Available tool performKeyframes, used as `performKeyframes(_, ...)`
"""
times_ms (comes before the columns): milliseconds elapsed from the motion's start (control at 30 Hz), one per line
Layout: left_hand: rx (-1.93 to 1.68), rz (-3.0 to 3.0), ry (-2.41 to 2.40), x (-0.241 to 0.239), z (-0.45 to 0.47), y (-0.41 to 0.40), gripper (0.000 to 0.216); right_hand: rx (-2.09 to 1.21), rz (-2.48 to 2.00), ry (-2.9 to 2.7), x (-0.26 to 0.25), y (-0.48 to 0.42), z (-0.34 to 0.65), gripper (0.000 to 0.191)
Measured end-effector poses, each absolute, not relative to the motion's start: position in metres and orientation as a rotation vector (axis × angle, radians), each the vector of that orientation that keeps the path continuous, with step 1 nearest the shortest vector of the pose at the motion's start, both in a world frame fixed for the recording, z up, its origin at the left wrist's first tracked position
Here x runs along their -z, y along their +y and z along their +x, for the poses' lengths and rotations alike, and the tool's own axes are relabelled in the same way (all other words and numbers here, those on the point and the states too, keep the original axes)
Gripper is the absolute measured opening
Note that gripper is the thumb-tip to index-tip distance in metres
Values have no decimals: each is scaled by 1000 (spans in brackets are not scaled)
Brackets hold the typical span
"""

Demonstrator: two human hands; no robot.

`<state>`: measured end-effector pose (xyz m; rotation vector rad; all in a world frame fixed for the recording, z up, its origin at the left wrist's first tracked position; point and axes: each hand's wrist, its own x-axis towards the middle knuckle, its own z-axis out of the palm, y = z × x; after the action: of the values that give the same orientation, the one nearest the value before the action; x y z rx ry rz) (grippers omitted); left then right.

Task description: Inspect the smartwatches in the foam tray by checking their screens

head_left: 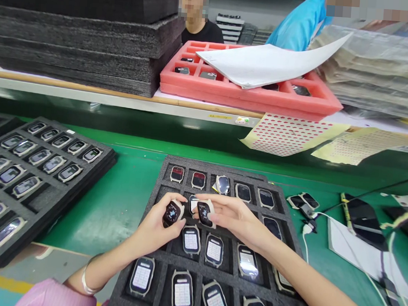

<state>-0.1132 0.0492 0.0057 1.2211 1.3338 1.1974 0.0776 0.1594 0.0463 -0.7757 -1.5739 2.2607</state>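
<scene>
My left hand (pixel 157 226) is closed round a small watch body (pixel 172 213) with a dark lit screen. My right hand (pixel 232 215) grips a second watch body (pixel 205 212) beside it, screen facing me. Both hands hover over a black foam tray (pixel 159 187) on the green belt. Its pockets hold several watch bodies: those in the near rows show white grid screens (pixel 191 240), and two in the far row show red screens (pixel 198 179).
A stack of black foam trays with more watch bodies (pixel 31 173) sits at left. A pink foam tray (pixel 250 95) under white sheets rests on the raised shelf, beside dark foam slabs (pixel 83 32). Cables, a phone (pixel 363 220) and paper lie at right. Two people stand beyond the shelf.
</scene>
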Motion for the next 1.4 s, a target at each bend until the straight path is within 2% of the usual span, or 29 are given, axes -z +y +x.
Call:
performKeyframes(100, -1217, 1094, 1209, -4, -113, 51, 42, -2306, -813, -1394, -44, 160, 75, 42)
performKeyframes(233, -1258, 948, 1014, -3, -113, 53, 39, -2343, -843, -1238, -43, 161, 73, 40)
performKeyframes(433, -1327, 805, 936, -2, -113, 54, 35, -2280, -864, -1257, -42, 158, 74, 48)
performKeyframes(567, -1316, 829, 913, 0, -113, 54, 34, -2221, -863, -1337, -39, 156, 75, 46)
performKeyframes(933, -1269, 905, 945, -1, -114, 53, 33, -2021, -910, -1621, -39, 157, 78, 45)
performKeyframes(1167, -1203, 1039, 1133, -1, -114, 53, 45, -2181, -778, -1426, -36, 151, 75, 49)
performKeyframes(1400, -1143, 1182, 1239, -4, -117, 50, 32, -2219, -706, -1564, -37, 159, 78, 33)
